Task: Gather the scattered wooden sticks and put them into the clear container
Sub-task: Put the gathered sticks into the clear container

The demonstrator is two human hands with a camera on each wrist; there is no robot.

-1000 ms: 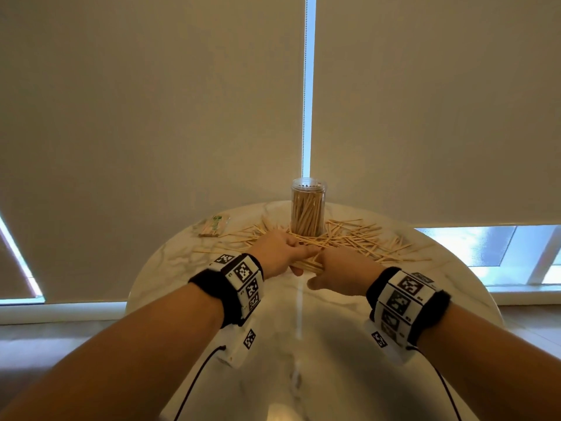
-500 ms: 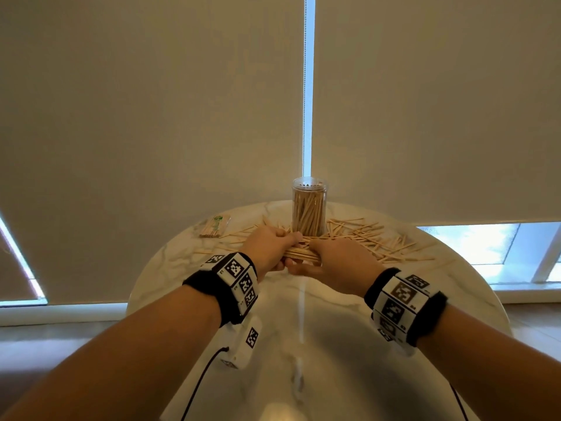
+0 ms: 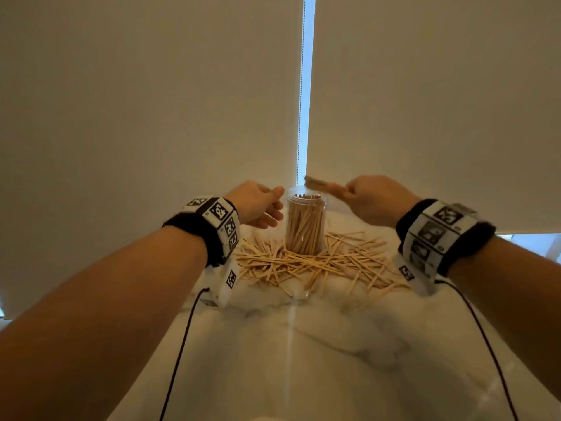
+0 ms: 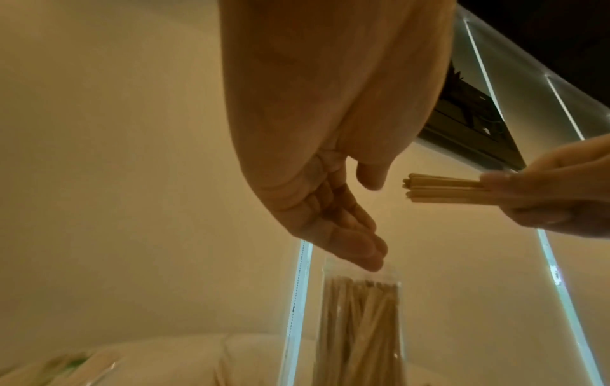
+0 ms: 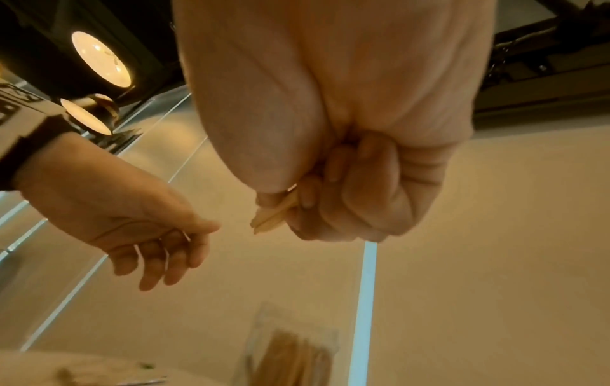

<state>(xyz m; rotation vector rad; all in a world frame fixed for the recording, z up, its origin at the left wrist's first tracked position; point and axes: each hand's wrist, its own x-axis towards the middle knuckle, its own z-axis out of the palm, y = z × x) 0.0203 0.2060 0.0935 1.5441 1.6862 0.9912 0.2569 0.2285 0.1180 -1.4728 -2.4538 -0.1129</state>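
Observation:
A clear container (image 3: 306,221) stands upright at the far middle of the marble table, nearly full of wooden sticks. My right hand (image 3: 372,199) grips a bundle of sticks (image 3: 317,182) lying level, its free end just above the container's mouth. The same bundle (image 4: 444,192) shows in the left wrist view and pokes from the fist (image 5: 274,216) in the right wrist view. My left hand (image 3: 258,205) is empty, fingers relaxed, close beside the container's upper left rim (image 4: 361,274). Several loose sticks (image 3: 306,262) lie scattered around the container's base.
The round marble table (image 3: 291,344) stretches toward me, bare in front of the pile. Cream roller blinds (image 3: 151,101) hang right behind the table. Black cables (image 3: 182,344) trail from both wrist bands. A small packet (image 4: 63,365) lies at the table's far left.
Both hands rose from the pile. The right hand carried the gathered bundle up over the container's mouth. The left hand let go of the sticks and moved beside the container.

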